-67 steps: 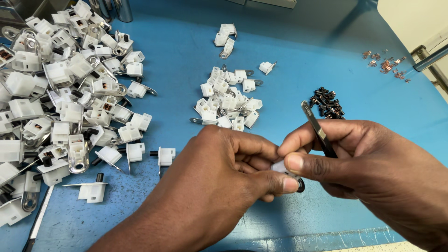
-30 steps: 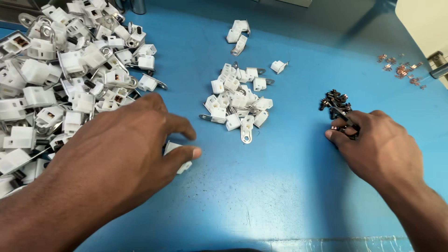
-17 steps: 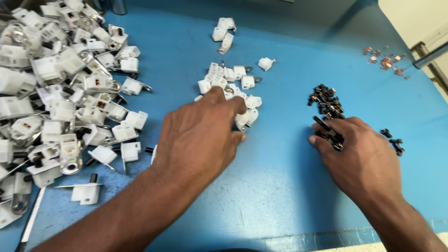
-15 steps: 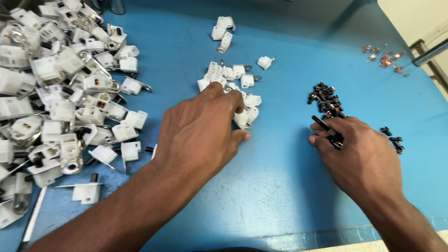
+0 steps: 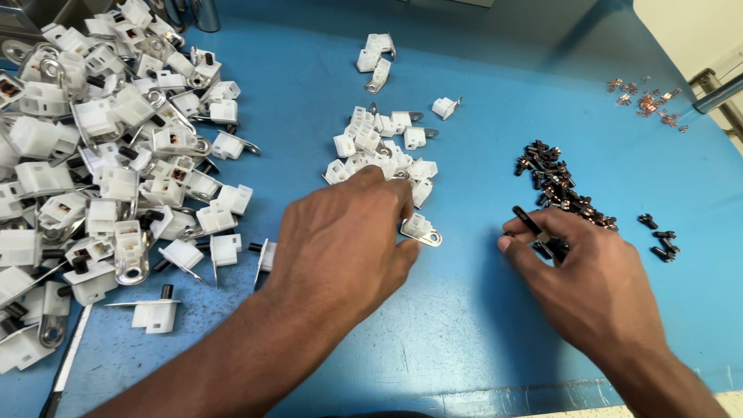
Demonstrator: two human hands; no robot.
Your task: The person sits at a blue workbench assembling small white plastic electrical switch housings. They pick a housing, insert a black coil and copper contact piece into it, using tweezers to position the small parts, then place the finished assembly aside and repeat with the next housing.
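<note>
My left hand (image 5: 340,248) reaches over the blue table (image 5: 480,348), its fingertips curled onto the middle pile of small white plastic housings (image 5: 379,143). What sits under the fingers is hidden. One white housing with a metal tab (image 5: 420,230) lies just beside its thumb. My right hand (image 5: 588,286) rests at the near end of a pile of small black parts (image 5: 561,190). Its thumb and forefinger pinch a thin black part (image 5: 528,221) that sticks out to the left.
A big heap of white housings with metal brackets (image 5: 101,155) covers the left side. Two white housings (image 5: 375,58) lie at the back. Copper bits (image 5: 646,97) and a metal rail (image 5: 716,93) are far right. A few loose black parts (image 5: 658,236) lie beside my right hand.
The hands, held together over one piece at first, have separated. My left hand went to the left heap, then across to the middle white pile. My right hand settled at the black parts.
</note>
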